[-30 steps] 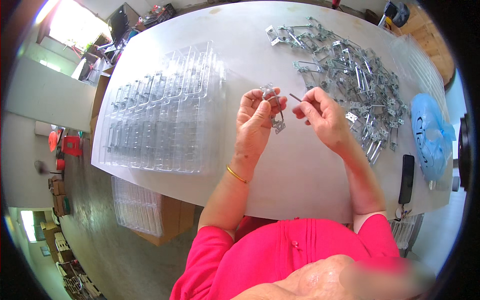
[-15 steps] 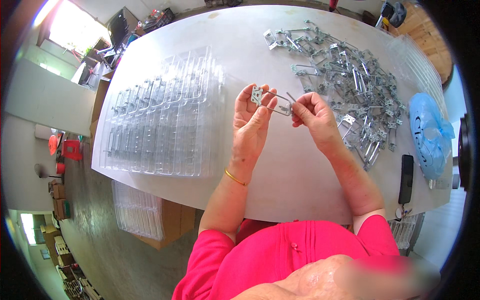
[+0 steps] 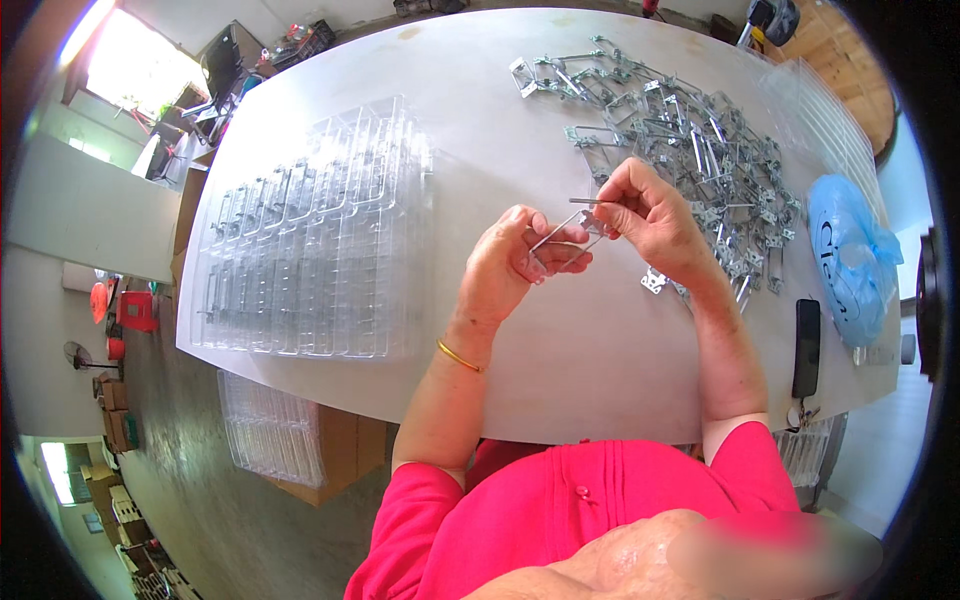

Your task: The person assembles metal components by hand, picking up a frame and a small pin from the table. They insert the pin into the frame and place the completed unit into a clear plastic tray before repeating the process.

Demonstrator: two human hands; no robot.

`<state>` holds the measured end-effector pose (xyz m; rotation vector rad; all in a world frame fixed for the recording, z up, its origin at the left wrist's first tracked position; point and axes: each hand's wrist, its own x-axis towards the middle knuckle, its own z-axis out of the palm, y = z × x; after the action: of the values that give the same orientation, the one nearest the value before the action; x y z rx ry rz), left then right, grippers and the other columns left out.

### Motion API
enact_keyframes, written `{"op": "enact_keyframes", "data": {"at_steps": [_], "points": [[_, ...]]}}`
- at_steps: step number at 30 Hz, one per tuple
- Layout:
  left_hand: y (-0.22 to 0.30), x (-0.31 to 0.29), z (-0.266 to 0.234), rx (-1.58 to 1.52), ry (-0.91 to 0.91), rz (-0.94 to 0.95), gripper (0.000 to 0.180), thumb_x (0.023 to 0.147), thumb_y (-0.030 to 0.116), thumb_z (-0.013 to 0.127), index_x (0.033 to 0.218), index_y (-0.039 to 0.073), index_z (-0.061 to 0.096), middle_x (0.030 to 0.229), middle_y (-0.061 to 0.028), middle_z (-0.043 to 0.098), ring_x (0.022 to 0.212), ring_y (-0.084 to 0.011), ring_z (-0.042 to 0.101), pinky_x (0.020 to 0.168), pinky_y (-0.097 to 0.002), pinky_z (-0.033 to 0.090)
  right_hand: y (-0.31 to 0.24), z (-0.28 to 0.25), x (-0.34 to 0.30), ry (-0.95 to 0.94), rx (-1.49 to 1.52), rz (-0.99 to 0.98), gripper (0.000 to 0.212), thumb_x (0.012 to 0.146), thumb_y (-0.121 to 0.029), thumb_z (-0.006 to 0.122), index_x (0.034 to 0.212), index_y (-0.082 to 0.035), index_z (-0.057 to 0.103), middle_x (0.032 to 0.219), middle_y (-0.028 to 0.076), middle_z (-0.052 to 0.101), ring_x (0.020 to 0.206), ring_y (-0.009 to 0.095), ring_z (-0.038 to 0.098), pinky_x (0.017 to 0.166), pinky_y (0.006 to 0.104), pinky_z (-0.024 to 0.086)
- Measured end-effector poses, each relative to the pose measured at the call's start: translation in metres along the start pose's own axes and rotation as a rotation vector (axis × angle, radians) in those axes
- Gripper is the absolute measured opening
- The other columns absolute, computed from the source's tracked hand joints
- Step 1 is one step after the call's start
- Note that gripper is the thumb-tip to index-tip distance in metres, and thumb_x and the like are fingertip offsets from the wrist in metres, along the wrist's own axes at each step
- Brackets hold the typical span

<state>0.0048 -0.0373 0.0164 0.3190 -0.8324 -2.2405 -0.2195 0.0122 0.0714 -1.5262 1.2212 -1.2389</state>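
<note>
Left hand (image 3: 500, 262): fingers curled, holding a silver metal bracket of thin rods and small plates (image 3: 557, 230).
Right hand (image 3: 656, 222): thumb and fingertips pinching a short, thin grey rod (image 3: 582, 201); contact with the bracket too small to tell.
Bracket: between both hands, above the smooth white table (image 3: 560, 380).
Pile: loose silver metal brackets (image 3: 700, 150), beyond the right hand.
Trays: clear plastic, compartmented trays (image 3: 375, 345), at left.
Far right: knotted blue plastic bag (image 3: 848, 265), black phone (image 3: 806, 350).

Both forearms (image 3: 440, 400) are crossing the table (image 3: 590, 415)'s near edge; the left hand (image 3: 505, 262) is half-curling its fingers, the right hand (image 3: 658, 222) is pinching thumb against fingers.
</note>
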Motion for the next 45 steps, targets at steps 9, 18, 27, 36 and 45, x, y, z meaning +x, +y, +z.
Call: {"op": "enact_keyframes", "data": {"at_steps": [9,18,27,36,45], "points": [[0.004,-0.003,0.014,0.16,0.011,-0.124,0.021,0.11,0.024,0.045,0.098,0.008,0.051,0.111,-0.0321,0.07,0.07,-0.0313,0.073,0.054,-0.034,0.059,-0.004,0.007,-0.001,-0.037,0.012,0.027,0.008,0.101,-0.003,0.064,0.098,-0.003,0.057,0.09,0.003,0.067,0.086,0.011,0.066,0.078,0.0265,0.055],[0.0,-0.001,0.009,0.17,0.146,0.05,0.02,0.111,0.024,0.046,0.1,0.008,0.054,0.113,-0.0276,0.071,0.074,-0.0227,0.069,0.055,-0.0271,0.053,-0.017,0.012,-0.007,0.184,-0.397,-0.16,0.005,0.096,-0.005,0.068,0.094,-0.005,0.063,0.068,0.005,0.061,0.059,0.008,0.052,0.054,0.0295,0.043],[-0.003,0.001,0.005,0.22,0.096,0.091,0.016,0.11,0.019,0.05,0.101,0.007,0.055,0.113,-0.0252,0.071,0.074,-0.0177,0.068,0.055,-0.0241,0.05,-0.025,0.015,-0.009,0.179,-0.456,-0.084,0.005,0.095,-0.006,0.066,0.092,-0.006,0.062,0.064,0.009,0.059,0.053,0.015,0.054,0.052,0.0312,0.043],[-0.004,-0.001,0.013,0.416,0.158,0.15,0.017,0.109,0.021,0.054,0.099,0.007,0.058,0.112,-0.0153,0.073,0.073,-0.0105,0.062,0.057,-0.021,0.045,-0.027,0.017,-0.01,0.151,-0.485,-0.045,0.005,0.095,-0.006,0.065,0.098,-0.005,0.061,0.064,0.011,0.06,0.055,0.017,0.059,0.054,0.0336,0.045],[-0.005,-0.005,0.017,0.697,0.134,0.09,0.016,0.107,0.02,0.059,0.108,0.005,0.066,0.107,-0.0071,0.072,0.077,-0.0061,0.057,0.063,-0.0215,0.046,-0.027,0.014,-0.005,-0.025,0.047,0.35,0.019,0.104,-0.016,0.061,0.116,-0.001,0.058,0.077,0.004,0.068,0.064,0.009,0.063,0.059,0.026,0.054]]}}
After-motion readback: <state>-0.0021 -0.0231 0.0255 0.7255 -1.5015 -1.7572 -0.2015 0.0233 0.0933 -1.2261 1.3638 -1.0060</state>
